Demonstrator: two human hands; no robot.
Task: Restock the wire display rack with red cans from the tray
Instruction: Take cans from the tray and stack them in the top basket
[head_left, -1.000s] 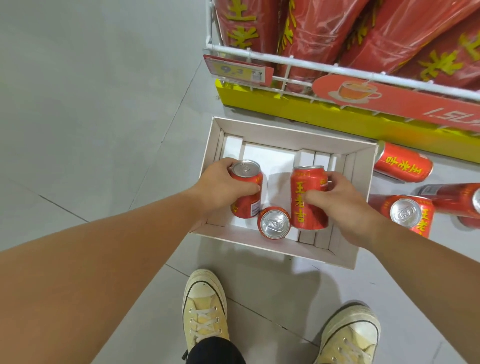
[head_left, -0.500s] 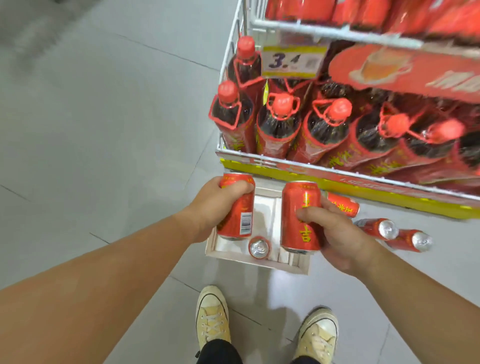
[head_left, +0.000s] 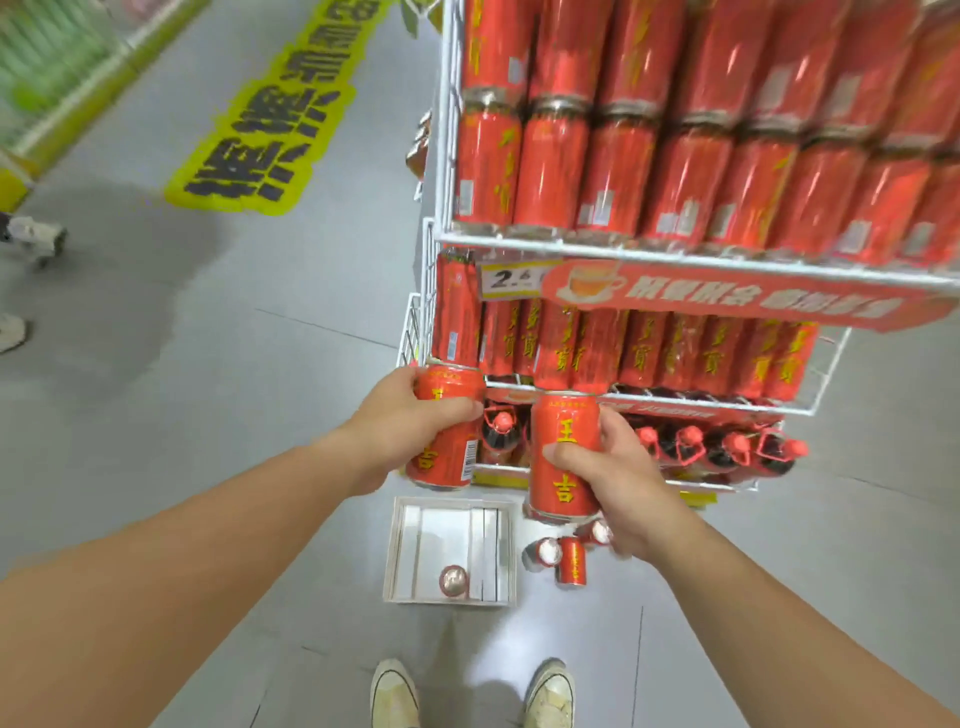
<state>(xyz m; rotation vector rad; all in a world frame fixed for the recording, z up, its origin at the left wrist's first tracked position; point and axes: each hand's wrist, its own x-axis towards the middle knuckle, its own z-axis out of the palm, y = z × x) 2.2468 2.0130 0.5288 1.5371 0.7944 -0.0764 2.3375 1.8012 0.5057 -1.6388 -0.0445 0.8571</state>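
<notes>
My left hand (head_left: 410, 421) grips one red can (head_left: 447, 457) and my right hand (head_left: 618, 478) grips a second red can (head_left: 563, 457). Both cans are upright, held side by side in front of the white wire display rack (head_left: 597, 244), level with its middle shelf. That shelf and the one above are packed with red cans. Far below on the floor sits the white cardboard tray (head_left: 405, 551) with one red can (head_left: 453, 580) standing in it near its front edge.
Loose red cans (head_left: 570, 558) lie on the floor right of the tray. Dark bottles with red caps (head_left: 727, 449) fill the rack's bottom shelf. A yellow floor sticker (head_left: 270, 114) lies far left. Another person's shoe (head_left: 10, 332) is at the left edge. My own shoes (head_left: 395, 696) stand below the tray.
Both hands have lifted their cans out of the tray and up to the rack's middle shelf. My view rose from the floor to the upper shelves.
</notes>
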